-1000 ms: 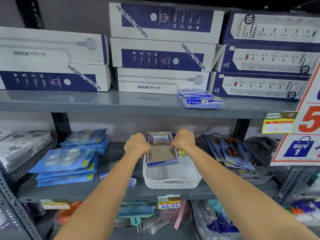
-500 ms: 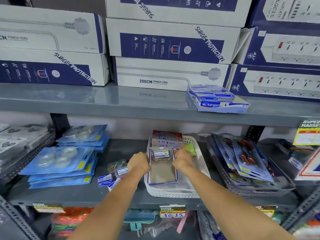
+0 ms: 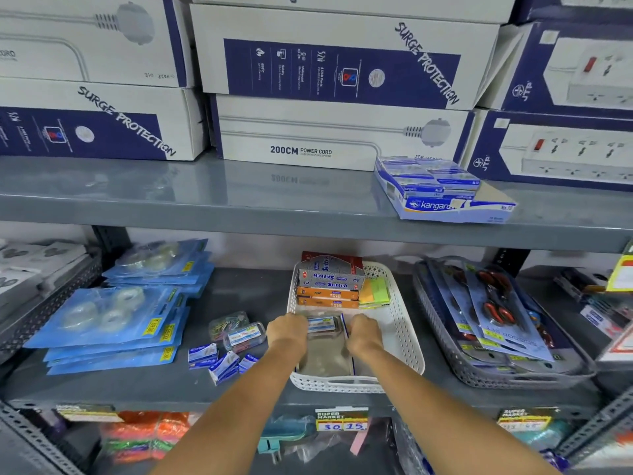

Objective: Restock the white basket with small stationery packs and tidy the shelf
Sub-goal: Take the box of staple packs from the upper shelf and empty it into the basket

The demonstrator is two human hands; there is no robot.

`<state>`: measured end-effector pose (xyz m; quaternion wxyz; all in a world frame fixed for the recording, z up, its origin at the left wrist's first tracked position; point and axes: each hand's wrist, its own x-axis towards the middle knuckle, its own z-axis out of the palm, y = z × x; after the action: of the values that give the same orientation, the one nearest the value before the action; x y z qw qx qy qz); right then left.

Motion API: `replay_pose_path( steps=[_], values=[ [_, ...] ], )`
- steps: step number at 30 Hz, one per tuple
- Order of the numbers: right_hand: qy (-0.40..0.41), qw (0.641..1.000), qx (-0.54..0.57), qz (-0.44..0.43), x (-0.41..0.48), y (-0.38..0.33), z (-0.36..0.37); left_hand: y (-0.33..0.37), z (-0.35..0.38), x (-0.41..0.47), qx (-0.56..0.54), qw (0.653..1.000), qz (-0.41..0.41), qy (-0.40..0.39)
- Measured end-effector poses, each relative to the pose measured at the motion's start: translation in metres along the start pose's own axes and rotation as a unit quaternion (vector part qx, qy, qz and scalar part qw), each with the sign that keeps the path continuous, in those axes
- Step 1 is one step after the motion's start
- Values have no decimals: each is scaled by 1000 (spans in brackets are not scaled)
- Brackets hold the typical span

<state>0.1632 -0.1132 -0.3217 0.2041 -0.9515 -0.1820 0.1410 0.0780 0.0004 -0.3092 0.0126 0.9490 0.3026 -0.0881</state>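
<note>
Grey shelf [image 3: 246,289] — left hand [image 3: 287,332] and right hand [image 3: 363,334] grip flat pack [image 3: 323,351] by its sides, inside white basket [image 3: 404,337].

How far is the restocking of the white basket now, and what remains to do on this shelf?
Partly done. The white basket already holds stacked Softek boxes and sticky notes at its back. In hand: the left hand and right hand grip a flat pack lying in its front. Left: the small blue packs and paper-clip boxes lie loose on the shelf beside it.
</note>
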Motion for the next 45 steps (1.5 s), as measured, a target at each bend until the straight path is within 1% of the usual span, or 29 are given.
replay_pose_path(
  steps=[4, 9, 13, 16, 19, 25, 29, 32, 36, 39, 40, 41, 42, 43, 44, 45],
  values=[
    [-13, 1000, -6, -2, 0, 6, 7, 4, 0, 4, 37, 999, 3, 6],
    [-38, 999, 11, -13, -1, 7, 2, 8, -2, 3, 44, 999, -7, 9],
    [-57, 997, 41, -19, -3, 10, -3, 8, -4, -3, 9, 999, -31, 2],
    [-41, 997, 56, -35, -7, 13, -15, 7, -15, -10, -48, 997, -58, 7],
    [-19, 996, 58, -59, -16, 13, -31, 9, -32, -19, -64, 996, -61, 7],
    [-15, 990, 0, -140, -59, 7, -68, 19, -80, -57, -46, 999, -9, 3],
    [-10, 977, -46, -206, -100, -1, -102, 19, -119, -97, -50, 998, 38, 11],
    [25, 965, -57, -253, -138, -8, -134, 10, -156, -138, -71, 993, 88, 17],
    [109, 944, -45, -310, -186, -14, -183, -11, -207, -182, -114, 983, 134, 45],
    [184, 930, -16, -318, -216, -17, -223, -22, -240, -191, -174, 969, 165, 67],
    [213, 924, 0, -318, -222, -18, -236, -23, -250, -189, -204, 960, 169, 95],
    [242, 916, 23, -319, -224, -18, -248, -22, -259, -183, -245, 943, 170, 144],
    [269, 906, 53, -322, -222, -18, -260, -20, -267, -175, -296, 919, 167, 202],
    [296, 895, 85, -323, -219, -19, -271, -16, -274, -166, -350, 886, 160, 260],
    [324, 882, 116, -322, -213, -20, -281, -12, -279, -153, -397, 851, 155, 305],
    [353, 868, 141, -318, -205, -21, -289, -6, -283, -142, -434, 824, 148, 333]
  ],
)
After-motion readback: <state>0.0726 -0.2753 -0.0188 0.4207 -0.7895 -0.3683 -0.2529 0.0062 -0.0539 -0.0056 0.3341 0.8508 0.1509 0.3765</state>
